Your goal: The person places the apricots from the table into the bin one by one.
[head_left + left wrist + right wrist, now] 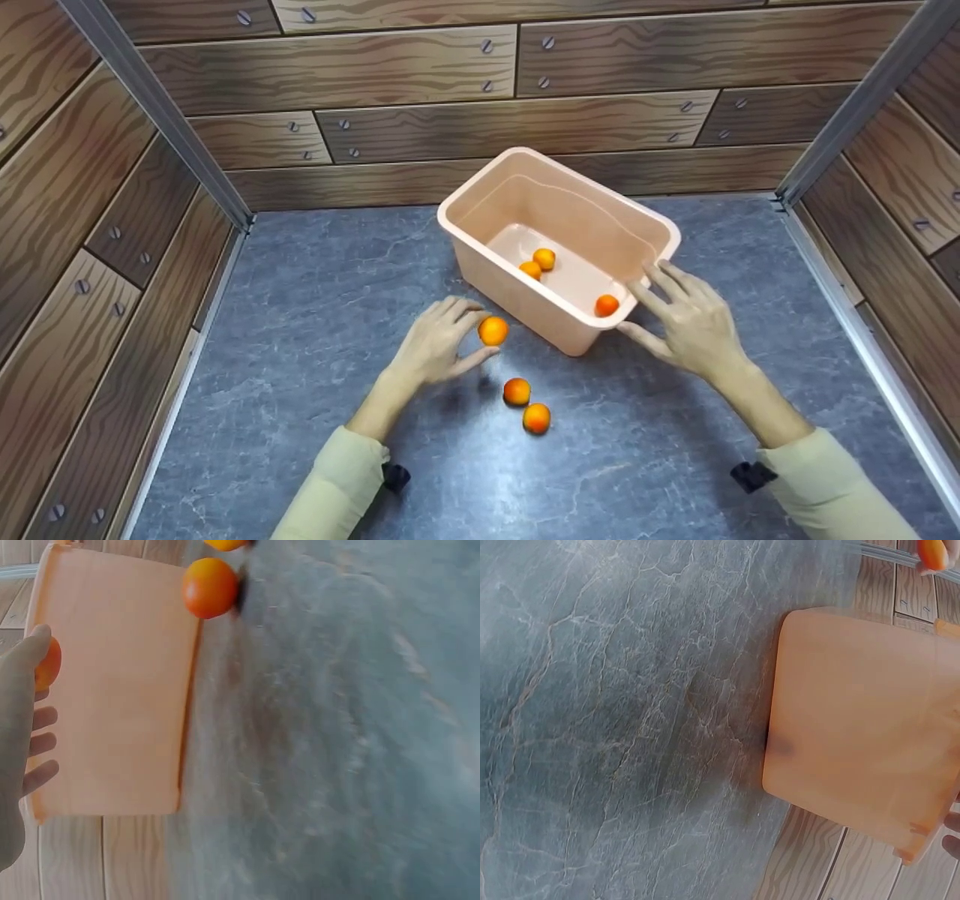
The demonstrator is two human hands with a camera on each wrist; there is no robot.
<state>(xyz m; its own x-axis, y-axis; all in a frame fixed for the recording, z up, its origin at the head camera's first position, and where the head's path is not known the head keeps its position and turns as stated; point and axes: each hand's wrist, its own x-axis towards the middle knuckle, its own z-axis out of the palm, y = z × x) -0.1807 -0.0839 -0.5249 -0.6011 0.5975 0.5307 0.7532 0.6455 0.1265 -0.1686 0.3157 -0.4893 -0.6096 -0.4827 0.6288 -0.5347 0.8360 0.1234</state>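
- Your pale-pink bin (pixel 517 297) stands upright, slanting ten to four o'clock.
- Round orange fruit (pixel 493 331), pinched in your left fingers (pixel 465 306), at the bin's seven o'clock.

I work inside a booth-like enclosure, set up like a lab workstation: wood-plank-patterned panels (pixel 337 75), their screws apparently printed, rise along the back and side edges of a blue-grey marbled table (pixel 315 300), with metal posts (pixel 162 112) at its back corners.
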